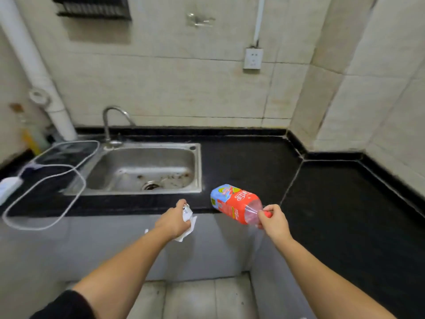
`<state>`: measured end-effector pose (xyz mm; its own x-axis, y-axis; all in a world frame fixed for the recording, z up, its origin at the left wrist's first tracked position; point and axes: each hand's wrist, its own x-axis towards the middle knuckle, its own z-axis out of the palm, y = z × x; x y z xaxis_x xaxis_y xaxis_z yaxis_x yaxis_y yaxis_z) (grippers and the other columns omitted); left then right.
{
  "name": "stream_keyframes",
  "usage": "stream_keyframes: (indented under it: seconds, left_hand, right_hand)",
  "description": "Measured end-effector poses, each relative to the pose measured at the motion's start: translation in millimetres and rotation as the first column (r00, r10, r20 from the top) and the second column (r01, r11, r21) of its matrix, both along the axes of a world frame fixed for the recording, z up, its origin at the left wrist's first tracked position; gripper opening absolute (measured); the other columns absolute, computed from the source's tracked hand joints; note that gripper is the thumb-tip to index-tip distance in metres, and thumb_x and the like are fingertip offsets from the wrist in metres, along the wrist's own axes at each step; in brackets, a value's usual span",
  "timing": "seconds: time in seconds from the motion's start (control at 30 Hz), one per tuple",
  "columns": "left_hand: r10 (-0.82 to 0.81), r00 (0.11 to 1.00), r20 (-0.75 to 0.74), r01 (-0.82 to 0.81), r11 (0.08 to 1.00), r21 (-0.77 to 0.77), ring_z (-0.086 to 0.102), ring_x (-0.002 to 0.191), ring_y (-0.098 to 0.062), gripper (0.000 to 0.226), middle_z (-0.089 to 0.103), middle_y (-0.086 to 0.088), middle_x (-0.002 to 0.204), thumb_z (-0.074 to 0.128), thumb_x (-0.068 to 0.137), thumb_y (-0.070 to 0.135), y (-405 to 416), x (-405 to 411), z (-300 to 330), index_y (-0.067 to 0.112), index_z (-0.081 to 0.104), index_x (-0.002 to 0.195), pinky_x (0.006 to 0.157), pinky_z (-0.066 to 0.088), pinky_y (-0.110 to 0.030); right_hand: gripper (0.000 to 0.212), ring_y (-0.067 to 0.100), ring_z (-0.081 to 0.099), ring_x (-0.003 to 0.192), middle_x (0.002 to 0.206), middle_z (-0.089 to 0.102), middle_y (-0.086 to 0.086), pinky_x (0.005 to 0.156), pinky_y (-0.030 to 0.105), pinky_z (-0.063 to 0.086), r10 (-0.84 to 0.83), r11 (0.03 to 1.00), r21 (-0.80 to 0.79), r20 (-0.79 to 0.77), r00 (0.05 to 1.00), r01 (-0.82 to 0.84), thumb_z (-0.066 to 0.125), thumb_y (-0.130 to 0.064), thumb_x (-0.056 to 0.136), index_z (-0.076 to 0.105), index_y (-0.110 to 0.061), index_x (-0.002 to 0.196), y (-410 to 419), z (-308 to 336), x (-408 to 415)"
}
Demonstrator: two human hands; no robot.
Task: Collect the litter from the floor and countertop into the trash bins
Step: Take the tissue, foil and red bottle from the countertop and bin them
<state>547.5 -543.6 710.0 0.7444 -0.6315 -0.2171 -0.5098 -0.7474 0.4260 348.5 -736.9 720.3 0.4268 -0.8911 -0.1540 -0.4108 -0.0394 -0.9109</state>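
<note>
So, your right-hand fingers (264, 212) are pinched around the red cap and neck of a plastic drink bottle (236, 203), which hangs tilted in the air just right of the sink (142, 169), its base over the front edge of the black desk (333, 203). Your right hand (274, 221) carries it clear of the surface; it looks empty or nearly so. Your left-hand fingers (181, 203) are closed on a crumpled silvery wrapper and white paper scrap (188, 217), held in your left hand (174, 221) just in front of the sink, off the desk edge.

Both hands are loaded, so the pick-up part looks done for these pieces. No trash bin shows here, so carrying and dropping are still left. The desk right of the sink looks free of litter; a white cable (46, 194) loops on the desk left of the sink, and that is not obviously rubbish. Little of the floor (195, 298) shows below the sink cabinet.

The bottle's label is red with a blue band and white lettering, too blurred to read. No brand can be made out.
</note>
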Motion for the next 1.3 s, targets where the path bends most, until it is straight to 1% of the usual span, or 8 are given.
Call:
stream_keyframes:
  seconds: [0.17, 0.3, 0.53, 0.63, 0.77, 1.0, 1.13, 1.3]
  left_hand:
    - [0.175, 0.984, -0.040, -0.173, 0.983, 0.052, 0.061, 0.109, -0.033, 0.046, 0.064, -0.011, 0.121, 0.053, 0.084, 0.030, 185, -1, -25, 0.022, 0.038, 0.126, 0.085, 0.047, -0.036]
    - [0.349, 0.935, -0.065, -0.343, 0.935, 0.093, 0.062, 0.105, -0.034, 0.047, 0.065, -0.015, 0.117, 0.055, 0.082, 0.029, 343, -36, -45, 0.019, 0.038, 0.125, 0.078, 0.045, -0.033]
    - [0.702, 0.699, -0.140, -0.690, 0.712, 0.129, 0.062, 0.107, -0.035, 0.057, 0.064, -0.018, 0.120, 0.054, 0.084, 0.031, 552, -151, -69, 0.019, 0.031, 0.135, 0.089, 0.050, -0.039]
    - [0.812, 0.565, -0.148, -0.805, 0.581, 0.119, 0.060, 0.111, -0.036, 0.063, 0.062, -0.017, 0.123, 0.055, 0.084, 0.030, 606, -222, -81, 0.018, 0.028, 0.139, 0.092, 0.047, -0.040]
    - [0.881, 0.427, -0.205, -0.868, 0.463, 0.181, 0.062, 0.095, -0.034, 0.064, 0.064, -0.015, 0.115, 0.057, 0.082, 0.033, 658, -339, -102, 0.020, 0.028, 0.138, 0.074, 0.049, -0.039]
    - [0.943, 0.104, -0.315, -0.950, 0.188, 0.249, 0.062, 0.104, -0.035, 0.050, 0.066, -0.016, 0.115, 0.053, 0.083, 0.034, 737, -520, -125, 0.020, 0.035, 0.127, 0.085, 0.048, -0.037]
    - [0.925, 0.003, -0.380, -0.965, 0.102, 0.240, 0.062, 0.100, -0.034, 0.053, 0.062, -0.015, 0.118, 0.053, 0.083, 0.034, 781, -586, -133, 0.022, 0.034, 0.131, 0.082, 0.053, -0.035]
    - [0.902, -0.032, -0.430, -0.967, 0.081, 0.241, 0.061, 0.108, -0.035, 0.067, 0.062, -0.017, 0.119, 0.057, 0.083, 0.023, 844, -649, -155, 0.016, 0.027, 0.142, 0.085, 0.048, -0.036]
  right_hand:
    - [0.025, 0.019, 0.055, 0.052, 0.076, 0.054, 0.016, 0.063, 0.041, 0.056, 0.176, 0.983, 0.052, 0.013, 0.984, -0.176, 0.054, 0.005, 0.081, 0.045, -0.016, 0.070, 146, -26, 44]
    - [0.018, 0.025, 0.057, 0.061, 0.080, 0.054, 0.016, 0.073, 0.048, 0.056, 0.352, 0.931, 0.119, -0.034, 0.935, -0.346, 0.056, 0.003, 0.082, 0.047, -0.012, 0.076, 276, -52, 53]
    - [0.013, 0.019, 0.056, 0.053, 0.069, 0.053, 0.008, 0.067, 0.043, 0.056, 0.686, 0.724, 0.162, -0.072, 0.724, -0.671, 0.056, 0.002, 0.082, 0.049, -0.009, 0.082, 462, -81, 34]
    - [0.014, 0.019, 0.053, 0.053, 0.072, 0.050, 0.011, 0.057, 0.036, 0.055, 0.810, 0.586, 0.171, -0.081, 0.581, -0.792, 0.055, 0.003, 0.083, 0.048, -0.009, 0.080, 523, -91, 12]
    - [0.020, 0.025, 0.053, 0.064, 0.078, 0.048, 0.013, 0.056, 0.034, 0.054, 0.902, 0.433, 0.202, -0.093, 0.422, -0.879, 0.057, 0.001, 0.083, 0.044, -0.011, 0.074, 592, -108, -40]
    - [0.027, 0.025, 0.054, 0.064, 0.083, 0.052, 0.018, 0.057, 0.034, 0.055, 0.972, 0.190, 0.287, -0.193, 0.138, -0.939, 0.064, -0.004, 0.080, 0.042, -0.015, 0.068, 692, -138, -152]
    - [0.024, 0.026, 0.058, 0.064, 0.082, 0.056, 0.020, 0.052, 0.031, 0.054, 0.973, 0.091, 0.311, -0.232, 0.017, -0.946, 0.066, -0.009, 0.080, 0.044, -0.014, 0.070, 755, -151, -195]
    - [0.028, 0.026, 0.060, 0.063, 0.080, 0.058, 0.018, 0.049, 0.029, 0.053, 0.960, 0.046, 0.333, -0.276, -0.051, -0.942, 0.068, -0.022, 0.084, 0.045, -0.015, 0.070, 845, -180, -249]
